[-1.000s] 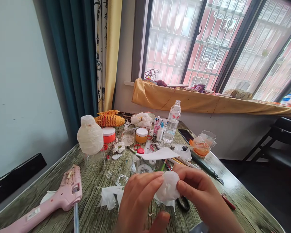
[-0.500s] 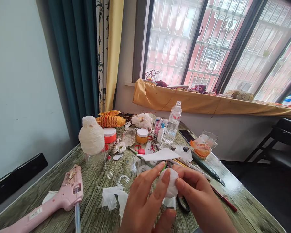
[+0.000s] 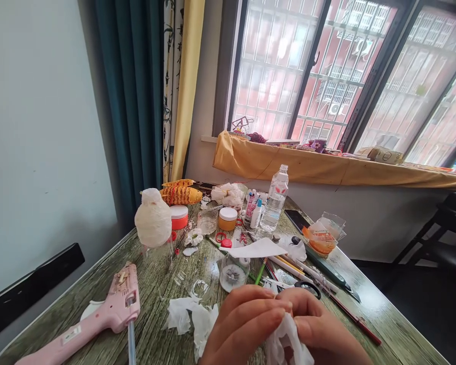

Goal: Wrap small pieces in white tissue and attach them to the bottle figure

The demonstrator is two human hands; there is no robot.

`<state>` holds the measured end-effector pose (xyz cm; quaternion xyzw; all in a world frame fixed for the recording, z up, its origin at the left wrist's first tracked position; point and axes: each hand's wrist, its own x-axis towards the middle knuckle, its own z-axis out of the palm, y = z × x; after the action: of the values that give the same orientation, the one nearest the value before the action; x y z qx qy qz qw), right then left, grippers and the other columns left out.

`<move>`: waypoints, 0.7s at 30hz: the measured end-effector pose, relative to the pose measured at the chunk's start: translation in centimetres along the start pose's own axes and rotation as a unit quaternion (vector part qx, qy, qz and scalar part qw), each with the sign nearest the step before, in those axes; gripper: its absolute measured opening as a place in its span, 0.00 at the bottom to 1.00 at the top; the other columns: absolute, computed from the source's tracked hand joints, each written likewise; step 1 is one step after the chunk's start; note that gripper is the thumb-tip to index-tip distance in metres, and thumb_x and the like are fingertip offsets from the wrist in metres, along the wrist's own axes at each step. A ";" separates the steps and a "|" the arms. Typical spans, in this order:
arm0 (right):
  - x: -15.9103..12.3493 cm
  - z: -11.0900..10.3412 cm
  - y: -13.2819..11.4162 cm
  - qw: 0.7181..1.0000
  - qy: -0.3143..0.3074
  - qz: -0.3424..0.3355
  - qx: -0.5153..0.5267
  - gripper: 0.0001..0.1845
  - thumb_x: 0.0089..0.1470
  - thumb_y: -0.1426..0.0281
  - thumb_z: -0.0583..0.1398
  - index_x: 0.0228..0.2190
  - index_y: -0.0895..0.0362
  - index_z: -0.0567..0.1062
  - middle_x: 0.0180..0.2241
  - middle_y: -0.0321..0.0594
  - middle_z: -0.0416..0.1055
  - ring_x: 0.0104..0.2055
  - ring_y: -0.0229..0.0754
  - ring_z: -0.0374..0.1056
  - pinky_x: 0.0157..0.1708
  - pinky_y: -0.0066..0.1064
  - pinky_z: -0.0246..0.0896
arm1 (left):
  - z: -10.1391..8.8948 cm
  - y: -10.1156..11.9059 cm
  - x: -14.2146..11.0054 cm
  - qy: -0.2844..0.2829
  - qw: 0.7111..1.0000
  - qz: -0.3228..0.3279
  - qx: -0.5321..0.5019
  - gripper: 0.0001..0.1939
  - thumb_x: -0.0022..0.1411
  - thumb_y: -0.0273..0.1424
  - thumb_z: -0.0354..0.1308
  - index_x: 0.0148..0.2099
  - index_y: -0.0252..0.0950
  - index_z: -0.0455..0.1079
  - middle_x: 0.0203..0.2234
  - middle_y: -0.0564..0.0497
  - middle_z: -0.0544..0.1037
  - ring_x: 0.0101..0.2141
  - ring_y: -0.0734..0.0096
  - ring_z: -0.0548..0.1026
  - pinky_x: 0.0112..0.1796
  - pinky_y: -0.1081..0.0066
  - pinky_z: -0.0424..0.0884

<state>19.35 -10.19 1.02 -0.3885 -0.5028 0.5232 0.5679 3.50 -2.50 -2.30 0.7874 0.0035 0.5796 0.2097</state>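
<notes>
Where white tissue [image 3: 294,335] is pinched, left hand [image 3: 247,324] and right hand [image 3: 323,329] are closed together. Glue gun [image 3: 112,312] is seen leftward.

1. A corner of a room, apparently in a home, serves as a craft space around a wood-grain table [image 3: 155,286].
2. A teal curtain [image 3: 125,101] and a yellow curtain [image 3: 192,76] lend a domestic touch.
3. A barred window [image 3: 277,66] faces a reddish building [image 3: 329,61] with an air-conditioning unit [image 3: 335,108], like an apartment block; yellow cloth [image 3: 281,166] drapes the sill [image 3: 208,138].
4. Craft gear crowds the tabletop: a pink glue gun [image 3: 114,313] by the left edge, a red jar [image 3: 179,220] toward the far edge, a green cutter [image 3: 326,267] along the right edge.
5. A water bottle [image 3: 274,203] and a phone [image 3: 295,221] sit near the far right corner, with a black chair [image 3: 454,223] beyond the right edge.
</notes>
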 end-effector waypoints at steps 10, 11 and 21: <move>1.6 -0.1 -0.6 0.942 0.006 -0.084 -0.325 0.21 0.66 0.53 0.53 0.43 0.55 0.76 0.27 0.39 0.71 0.27 0.40 0.67 0.27 0.28 0.62 | -2.0 2.1 1.6 0.285 0.905 -0.266 -0.169 0.26 0.48 0.43 0.72 0.51 0.52 0.76 0.43 0.52 0.84 0.43 0.58 0.81 0.40 0.69 0.79; 1.8 -0.1 -0.4 0.873 0.030 -0.105 -0.475 0.13 0.65 0.61 0.56 0.43 0.54 0.76 0.29 0.38 0.73 0.29 0.41 0.69 0.28 0.28 0.62 | -2.4 2.1 1.6 0.338 0.878 -0.291 -0.175 0.26 0.48 0.42 0.72 0.52 0.52 0.76 0.45 0.54 0.83 0.46 0.60 0.80 0.42 0.72 0.78; 4.2 1.1 4.7 0.574 -0.054 -0.126 -0.807 0.15 0.41 0.87 0.65 0.25 0.56 0.74 0.22 0.35 0.74 0.22 0.45 0.72 0.17 0.35 0.39 | -3.0 1.0 3.1 0.387 0.779 -0.380 -0.315 0.15 0.48 0.43 0.72 0.35 0.39 0.81 0.34 0.50 0.86 0.37 0.62 0.83 0.42 0.71 0.80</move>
<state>17.07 -5.47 -2.65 -0.5900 -0.7905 -0.1562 0.0516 1.58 -1.66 1.52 0.3214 0.2009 0.6777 0.6302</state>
